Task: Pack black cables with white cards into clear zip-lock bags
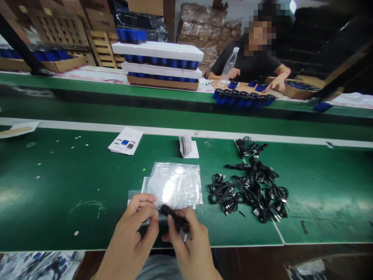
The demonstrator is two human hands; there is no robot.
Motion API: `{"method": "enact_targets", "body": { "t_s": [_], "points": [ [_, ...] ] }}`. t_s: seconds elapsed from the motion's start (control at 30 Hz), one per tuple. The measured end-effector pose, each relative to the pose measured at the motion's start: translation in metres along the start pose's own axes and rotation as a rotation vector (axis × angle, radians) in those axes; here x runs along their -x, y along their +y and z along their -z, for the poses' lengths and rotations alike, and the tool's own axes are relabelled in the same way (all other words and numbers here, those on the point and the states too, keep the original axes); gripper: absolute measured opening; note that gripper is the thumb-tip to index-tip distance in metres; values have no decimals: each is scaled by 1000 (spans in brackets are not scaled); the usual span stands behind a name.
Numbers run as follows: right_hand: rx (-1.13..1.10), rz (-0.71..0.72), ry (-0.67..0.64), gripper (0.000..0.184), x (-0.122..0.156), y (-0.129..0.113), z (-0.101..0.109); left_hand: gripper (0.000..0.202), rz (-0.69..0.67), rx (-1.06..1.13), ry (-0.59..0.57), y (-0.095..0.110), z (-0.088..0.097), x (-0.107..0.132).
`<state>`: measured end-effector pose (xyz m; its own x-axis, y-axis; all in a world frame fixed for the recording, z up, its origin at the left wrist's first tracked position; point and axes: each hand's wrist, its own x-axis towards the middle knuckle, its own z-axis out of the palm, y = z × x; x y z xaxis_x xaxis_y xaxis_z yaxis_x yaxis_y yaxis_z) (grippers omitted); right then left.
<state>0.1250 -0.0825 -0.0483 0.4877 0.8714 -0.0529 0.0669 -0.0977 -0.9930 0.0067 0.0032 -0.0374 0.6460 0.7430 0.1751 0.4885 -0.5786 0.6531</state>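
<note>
My left hand (135, 229) pinches the edge of a small clear plastic bag (145, 212) at the near edge of the green table. My right hand (190, 245) is closed on a coiled black cable (175, 217), whose end sits at the bag's mouth. Just beyond my hands lies a stack of clear plastic bags (176, 184). To the right of the stack, a pile of several coiled black cables (253, 186) is spread on the table.
A leaflet (126, 141) and a folded stack of paper slips (188, 147) lie farther back. Across the belt, white trays of blue items (159, 62) are stacked; a seated person (253, 54) has a water bottle (228, 68) and blue items (243, 98) in front.
</note>
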Motion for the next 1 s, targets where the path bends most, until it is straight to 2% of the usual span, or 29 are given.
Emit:
{"method": "enact_targets", "body": {
  "t_s": [0.07, 0.1, 0.13, 0.2, 0.3, 0.4, 0.53, 0.6, 0.67, 0.8, 0.93, 1.0],
  "points": [
    [97, 132, -92, 15, -1, 1, 3, 21, -16, -18, 29, -1, -1, 2],
    [101, 133, -120, 18, -1, 1, 4, 20, -39, -33, 43, -2, -1, 3],
    [68, 77, -131, 16, -2, 0, 4, 19, -64, -50, 53, -2, -2, 4],
    [-75, -132, -121, 12, -3, -4, 3, 15, -110, -79, 61, -2, -3, 7],
    [-288, -369, -98, 36, -3, -11, -2, 13, -129, -100, 100, 2, -5, 10],
    [-370, -415, -132, 47, 1, -19, -2, 14, -137, -95, 139, 7, -5, 12],
    [-465, -429, -178, 64, 6, -17, 10, 16, -125, -69, 153, 10, -7, 13],
    [-458, -454, -275, 70, 5, -12, 18, 17, -119, -67, 152, 11, -9, 15],
    [-456, -477, -391, 65, 3, -10, 24, 18, -103, -54, 153, 12, -12, 17],
    [-644, -433, -562, 58, 2, -18, 30, 19, -69, -28, 155, 11, -13, 18],
    [-665, -372, -535, 39, 1, -21, 34, 17, -142, -83, 124, 8, -6, 17],
    [-710, -376, -585, 39, -2, -15, 34, 16, -168, -95, 132, 7, -3, 17]
  ]
}}
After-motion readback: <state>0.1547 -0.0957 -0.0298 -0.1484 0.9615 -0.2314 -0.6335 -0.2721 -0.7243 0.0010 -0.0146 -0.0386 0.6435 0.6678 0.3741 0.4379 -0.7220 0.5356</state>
